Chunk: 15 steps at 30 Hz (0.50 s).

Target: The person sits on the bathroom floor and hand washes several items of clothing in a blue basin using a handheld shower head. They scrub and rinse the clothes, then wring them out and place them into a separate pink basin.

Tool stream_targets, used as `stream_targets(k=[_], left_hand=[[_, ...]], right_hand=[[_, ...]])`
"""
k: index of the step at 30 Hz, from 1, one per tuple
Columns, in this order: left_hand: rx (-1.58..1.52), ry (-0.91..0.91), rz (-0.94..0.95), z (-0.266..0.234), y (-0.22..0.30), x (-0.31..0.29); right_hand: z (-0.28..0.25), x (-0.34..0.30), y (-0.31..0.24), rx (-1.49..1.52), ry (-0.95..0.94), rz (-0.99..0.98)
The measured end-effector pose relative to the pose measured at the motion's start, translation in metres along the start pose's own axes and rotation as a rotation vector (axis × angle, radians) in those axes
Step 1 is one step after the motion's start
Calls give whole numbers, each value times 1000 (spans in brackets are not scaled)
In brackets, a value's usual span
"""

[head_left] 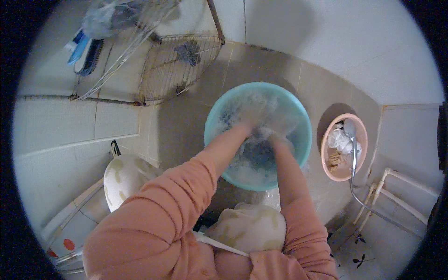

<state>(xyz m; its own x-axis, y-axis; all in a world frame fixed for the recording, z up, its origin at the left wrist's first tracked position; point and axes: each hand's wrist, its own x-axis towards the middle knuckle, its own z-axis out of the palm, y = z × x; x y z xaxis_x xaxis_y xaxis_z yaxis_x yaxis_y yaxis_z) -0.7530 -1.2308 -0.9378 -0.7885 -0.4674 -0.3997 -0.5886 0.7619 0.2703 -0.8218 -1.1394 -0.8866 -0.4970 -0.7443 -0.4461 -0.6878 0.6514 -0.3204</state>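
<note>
I have both hands down in the turquoise basin on the tiled floor, left hand and right hand close together in the suds, working a dark garment that lies submerged mid-basin. To scrub well, I judge the cloth should stay bunched between the palms and under the water so nothing slops out. Foam and blur hide my fingers; I cannot tell whether they clutch the fabric or lie loose. What fills the pink tub nearby stays unclear.
</note>
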Motion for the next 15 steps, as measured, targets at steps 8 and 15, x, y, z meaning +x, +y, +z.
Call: stream_targets(k=[8, 15], left_hand=[[-393, 397, 128, -77, 10, -54], [-481, 756, 429, -228, 78, -116]], right_hand=[[22, -23, 33, 854, 496, 162], [-200, -133, -36, 1392, 477, 2]])
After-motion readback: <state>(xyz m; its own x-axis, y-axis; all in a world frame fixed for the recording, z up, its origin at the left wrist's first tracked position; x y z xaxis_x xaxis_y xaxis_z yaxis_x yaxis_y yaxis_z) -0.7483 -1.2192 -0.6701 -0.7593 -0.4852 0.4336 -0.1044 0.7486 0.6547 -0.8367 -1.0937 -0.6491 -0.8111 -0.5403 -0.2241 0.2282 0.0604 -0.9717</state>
